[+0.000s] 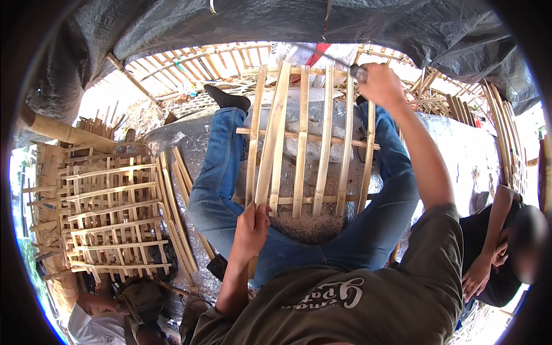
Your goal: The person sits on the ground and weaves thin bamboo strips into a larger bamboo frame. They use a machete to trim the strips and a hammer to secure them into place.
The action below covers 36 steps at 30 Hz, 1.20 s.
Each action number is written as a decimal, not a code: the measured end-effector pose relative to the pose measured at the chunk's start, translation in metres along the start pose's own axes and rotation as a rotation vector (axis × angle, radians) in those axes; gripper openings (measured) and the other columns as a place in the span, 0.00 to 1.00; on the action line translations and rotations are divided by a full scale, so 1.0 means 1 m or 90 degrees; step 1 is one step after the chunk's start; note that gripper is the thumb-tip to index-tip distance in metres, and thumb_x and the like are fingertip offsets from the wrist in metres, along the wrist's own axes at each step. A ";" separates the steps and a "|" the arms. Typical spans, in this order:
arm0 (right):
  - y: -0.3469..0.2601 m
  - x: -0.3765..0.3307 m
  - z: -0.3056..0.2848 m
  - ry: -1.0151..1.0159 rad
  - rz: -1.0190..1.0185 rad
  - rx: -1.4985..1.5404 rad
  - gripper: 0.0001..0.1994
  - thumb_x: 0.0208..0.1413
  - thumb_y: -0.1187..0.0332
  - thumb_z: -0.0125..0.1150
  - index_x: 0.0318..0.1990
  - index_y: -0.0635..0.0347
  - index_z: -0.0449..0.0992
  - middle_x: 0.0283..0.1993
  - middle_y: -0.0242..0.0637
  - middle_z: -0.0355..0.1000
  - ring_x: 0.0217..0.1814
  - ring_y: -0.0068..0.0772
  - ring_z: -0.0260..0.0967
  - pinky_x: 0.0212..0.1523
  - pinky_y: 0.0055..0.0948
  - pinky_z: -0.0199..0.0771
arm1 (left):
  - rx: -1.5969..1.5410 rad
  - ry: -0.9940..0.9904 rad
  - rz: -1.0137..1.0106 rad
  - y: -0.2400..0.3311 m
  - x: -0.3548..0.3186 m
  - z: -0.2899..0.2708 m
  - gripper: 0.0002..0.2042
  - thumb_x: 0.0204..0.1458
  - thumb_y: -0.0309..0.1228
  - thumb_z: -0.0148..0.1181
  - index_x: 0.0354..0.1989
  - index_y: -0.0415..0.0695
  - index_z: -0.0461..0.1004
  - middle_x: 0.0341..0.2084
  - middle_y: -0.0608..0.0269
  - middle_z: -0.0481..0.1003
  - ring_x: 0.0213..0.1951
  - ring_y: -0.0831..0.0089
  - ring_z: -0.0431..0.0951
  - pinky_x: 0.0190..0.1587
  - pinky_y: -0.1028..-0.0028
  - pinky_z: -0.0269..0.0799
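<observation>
A lattice panel of bamboo slats (303,138) rests across my legs in blue jeans, its long slats running away from me over thin crosspieces. My left hand (250,229) grips the near end of one loose-looking slat (271,138) at the panel's left side. My right hand (379,85) is raised at the far right top of the panel, fist closed on a tool handle with a metal end (357,72); the rest of the tool is hidden.
A stack of finished bamboo lattice panels (109,213) stands at my left, with loose slats (175,201) leaning beside it. Another person in dark clothes (500,247) sits at my right, a third in a cap (138,302) at lower left. A dark tarp (276,23) hangs overhead.
</observation>
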State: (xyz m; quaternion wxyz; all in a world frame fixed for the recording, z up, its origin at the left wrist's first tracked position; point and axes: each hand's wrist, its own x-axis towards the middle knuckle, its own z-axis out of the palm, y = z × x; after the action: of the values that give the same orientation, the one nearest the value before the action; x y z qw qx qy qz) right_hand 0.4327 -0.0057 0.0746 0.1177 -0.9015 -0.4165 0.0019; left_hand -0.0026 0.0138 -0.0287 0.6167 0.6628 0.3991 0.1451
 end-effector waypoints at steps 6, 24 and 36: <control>-0.047 -0.068 0.040 -0.102 -0.253 -0.043 0.08 0.47 0.67 0.61 0.34 0.54 0.81 0.27 0.45 0.78 0.33 0.47 0.81 0.38 0.44 0.85 | 0.053 0.001 0.053 0.002 0.005 0.012 0.10 0.70 0.29 0.47 0.39 0.35 0.71 0.16 0.60 0.70 0.16 0.70 0.71 0.22 0.68 0.64; 0.020 -0.010 0.039 -0.119 0.044 -0.143 0.12 0.52 0.66 0.64 0.42 0.60 0.82 0.42 0.49 0.81 0.46 0.47 0.82 0.51 0.46 0.83 | 0.214 0.044 0.139 -0.004 -0.045 0.029 0.08 0.67 0.26 0.51 0.34 0.36 0.66 0.18 0.40 0.72 0.22 0.42 0.76 0.22 0.56 0.65; 0.035 -0.067 0.044 -0.026 0.020 0.101 0.10 0.58 0.61 0.62 0.37 0.56 0.82 0.30 0.45 0.80 0.34 0.41 0.83 0.38 0.40 0.85 | -0.177 -0.122 -0.126 0.013 -0.025 0.009 0.12 0.74 0.36 0.41 0.40 0.42 0.65 0.19 0.75 0.58 0.17 0.88 0.54 0.18 0.80 0.51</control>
State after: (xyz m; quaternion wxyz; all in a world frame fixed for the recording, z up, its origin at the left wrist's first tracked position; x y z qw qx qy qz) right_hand 0.4109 -0.0687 0.0176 0.1801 -0.8955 -0.4033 0.0553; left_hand -0.0081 -0.0095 -0.0110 0.7487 0.5394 0.3782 0.0738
